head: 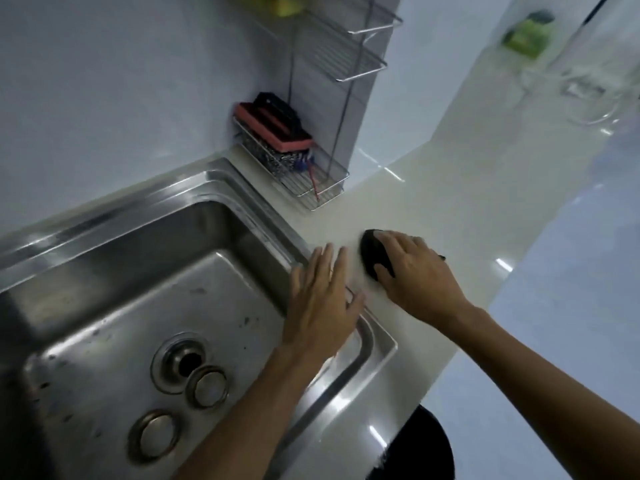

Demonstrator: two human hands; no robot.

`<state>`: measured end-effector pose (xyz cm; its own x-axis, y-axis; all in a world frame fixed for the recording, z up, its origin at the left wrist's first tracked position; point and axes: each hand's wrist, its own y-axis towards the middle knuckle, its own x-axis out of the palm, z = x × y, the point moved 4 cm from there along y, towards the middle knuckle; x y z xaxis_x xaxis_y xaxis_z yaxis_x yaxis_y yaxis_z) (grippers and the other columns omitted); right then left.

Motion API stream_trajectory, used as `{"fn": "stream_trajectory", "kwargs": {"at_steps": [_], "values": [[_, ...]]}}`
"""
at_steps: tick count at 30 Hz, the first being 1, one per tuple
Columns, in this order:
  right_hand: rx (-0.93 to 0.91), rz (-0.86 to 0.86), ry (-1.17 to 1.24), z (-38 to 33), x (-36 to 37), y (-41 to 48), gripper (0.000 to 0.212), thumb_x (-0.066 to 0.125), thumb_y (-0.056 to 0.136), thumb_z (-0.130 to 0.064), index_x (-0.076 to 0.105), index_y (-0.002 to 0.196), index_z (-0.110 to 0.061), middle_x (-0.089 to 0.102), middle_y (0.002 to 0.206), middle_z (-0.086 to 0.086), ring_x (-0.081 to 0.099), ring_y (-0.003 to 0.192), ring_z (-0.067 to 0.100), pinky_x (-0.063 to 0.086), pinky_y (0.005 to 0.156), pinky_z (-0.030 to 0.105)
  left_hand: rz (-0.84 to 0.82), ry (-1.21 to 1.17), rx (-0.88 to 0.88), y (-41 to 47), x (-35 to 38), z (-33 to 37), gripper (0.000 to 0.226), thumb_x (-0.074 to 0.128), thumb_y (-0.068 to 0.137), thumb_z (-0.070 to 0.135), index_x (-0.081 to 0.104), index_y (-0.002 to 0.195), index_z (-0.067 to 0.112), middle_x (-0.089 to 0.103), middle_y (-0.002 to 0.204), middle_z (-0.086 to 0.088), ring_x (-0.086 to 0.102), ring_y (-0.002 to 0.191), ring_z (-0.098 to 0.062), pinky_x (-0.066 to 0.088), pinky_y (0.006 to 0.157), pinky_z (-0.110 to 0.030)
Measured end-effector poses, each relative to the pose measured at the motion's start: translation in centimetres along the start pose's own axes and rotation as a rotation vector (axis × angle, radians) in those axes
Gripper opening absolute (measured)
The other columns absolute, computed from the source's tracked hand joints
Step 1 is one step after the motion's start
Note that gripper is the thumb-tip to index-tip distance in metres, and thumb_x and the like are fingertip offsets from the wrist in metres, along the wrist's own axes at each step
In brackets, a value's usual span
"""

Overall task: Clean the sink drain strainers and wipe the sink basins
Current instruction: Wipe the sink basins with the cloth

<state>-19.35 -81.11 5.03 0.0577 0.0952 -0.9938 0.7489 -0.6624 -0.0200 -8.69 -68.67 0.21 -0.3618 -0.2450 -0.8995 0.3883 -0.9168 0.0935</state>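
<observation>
A stainless steel sink basin (114, 271) fills the lower left, its floor speckled with dark spots. The open drain hole (183, 362) lies near the basin's front. Two round metal strainers lie loose beside the drain, one (207, 386) touching its rim and another (154, 436) nearer me. My left hand (320, 299) rests flat, fingers apart, on the sink's right rim, holding nothing. My right hand (412, 271) presses a dark scrub pad (374, 252) onto the white counter (433, 209) just right of the sink.
A wire caddy (311, 181) at the wall corner holds a pink-and-black scrub brush (273, 124) and steel wool. Wire shelves (346, 53) hang above the caddy. A green sponge (526, 34) sits at the far right. A dark round object (419, 448) lies below the counter edge.
</observation>
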Motion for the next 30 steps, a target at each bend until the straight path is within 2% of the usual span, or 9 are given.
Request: {"fn": "stream_trajectory", "kwargs": {"at_steps": [5, 7, 10, 13, 16, 18, 22, 27, 30], "values": [[-0.105, -0.159, 0.033, 6.0, 3.0, 0.6, 0.071, 0.042, 0.102, -0.052, 0.016, 0.16, -0.022, 0.016, 0.167, 0.001, 0.018, 0.153, 0.026, 0.025, 0.121, 0.043, -0.06, 0.12, -0.057, 3.9, 4.2, 3.3, 0.071, 0.033, 0.106, 0.053, 0.018, 0.165, 0.017, 0.013, 0.174, -0.008, 0.007, 0.161, -0.025, 0.011, 0.127, -0.053], [-0.151, -0.122, 0.114, 6.3, 3.3, 1.0, 0.066, 0.048, 0.102, -0.043, 0.024, 0.159, -0.02, 0.024, 0.165, 0.002, 0.025, 0.151, 0.024, 0.029, 0.121, 0.043, -0.044, 0.149, -0.078, 3.9, 4.8, 3.1, 0.071, 0.034, 0.106, 0.053, 0.02, 0.165, 0.016, 0.014, 0.173, -0.009, 0.008, 0.161, -0.026, 0.012, 0.127, -0.055], [-0.252, -0.036, 0.185, 5.6, 3.0, 1.6, 0.061, 0.064, 0.095, -0.011, 0.043, 0.151, -0.016, 0.043, 0.156, 0.004, 0.047, 0.139, 0.025, 0.048, 0.108, 0.042, -0.007, 0.111, -0.069, 3.6, 4.4, 2.4, 0.074, 0.037, 0.105, 0.055, 0.02, 0.165, 0.016, 0.015, 0.173, -0.008, 0.009, 0.161, -0.024, 0.012, 0.127, -0.055], [-0.378, 0.003, 0.257, 2.7, 2.5, 2.6, 0.058, 0.064, 0.09, -0.002, 0.052, 0.145, -0.013, 0.052, 0.148, 0.007, 0.059, 0.128, 0.028, 0.047, 0.105, 0.036, 0.053, 0.089, -0.086, 1.8, 2.8, 0.1, 0.074, 0.034, 0.105, 0.059, 0.018, 0.165, 0.018, 0.013, 0.174, -0.004, 0.008, 0.161, -0.02, 0.013, 0.127, -0.056], [-0.482, -0.012, 0.333, -2.6, 2.2, 3.5, 0.055, 0.067, 0.09, -0.003, 0.055, 0.143, -0.013, 0.057, 0.144, 0.007, 0.063, 0.122, 0.03, 0.049, 0.105, 0.041, 0.082, 0.133, -0.212, -2.8, 0.4, -4.7, 0.076, 0.032, 0.104, 0.064, 0.022, 0.165, 0.02, 0.011, 0.175, -0.002, 0.006, 0.161, -0.019, 0.009, 0.127, -0.055], [-0.569, -0.065, 0.409, -7.1, 2.4, 3.7, 0.054, 0.07, 0.089, -0.005, 0.056, 0.141, -0.01, 0.059, 0.141, 0.009, 0.065, 0.119, 0.03, 0.05, 0.104, 0.041, 0.044, 0.232, -0.318, -7.3, -1.5, -9.0, 0.077, 0.029, 0.104, 0.068, 0.025, 0.164, 0.021, 0.011, 0.174, -0.002, 0.008, 0.161, -0.021, 0.013, 0.127, -0.057], [-0.807, -0.109, 0.511, -18.3, 4.1, 3.5, 0.046, 0.07, 0.088, 0.002, 0.06, 0.133, 0.0, 0.061, 0.133, 0.011, 0.061, 0.122, 0.018, 0.042, 0.109, 0.024, -0.06, 0.401, -0.518, -17.6, -5.9, -18.2, 0.082, 0.025, 0.102, 0.073, 0.023, 0.164, 0.019, 0.008, 0.175, -0.005, 0.004, 0.162, -0.024, 0.014, 0.126, -0.061], [-0.971, -0.286, 0.522, -32.6, 11.0, 0.2, 0.059, 0.067, 0.087, 0.005, 0.054, 0.143, -0.009, 0.055, 0.146, 0.008, 0.057, 0.131, 0.023, 0.045, 0.112, 0.037, -0.131, 0.526, -0.62, -27.3, -11.3, -26.8, 0.086, 0.018, 0.101, 0.074, 0.024, 0.164, 0.015, 0.011, 0.174, -0.01, 0.009, 0.161, -0.027, 0.008, 0.127, -0.058], [-1.072, -0.4, 0.369, -40.5, 17.6, -2.3, 0.06, 0.056, 0.094, -0.005, 0.041, 0.151, -0.014, 0.042, 0.156, 0.008, 0.046, 0.139, 0.025, 0.044, 0.11, 0.041, -0.179, 0.503, -0.653, -29.9, -12.0, -29.5, 0.089, 0.013, 0.099, 0.075, 0.023, 0.163, 0.015, 0.003, 0.174, -0.011, -0.001, 0.161, -0.027, 0.005, 0.127, -0.057]]}}
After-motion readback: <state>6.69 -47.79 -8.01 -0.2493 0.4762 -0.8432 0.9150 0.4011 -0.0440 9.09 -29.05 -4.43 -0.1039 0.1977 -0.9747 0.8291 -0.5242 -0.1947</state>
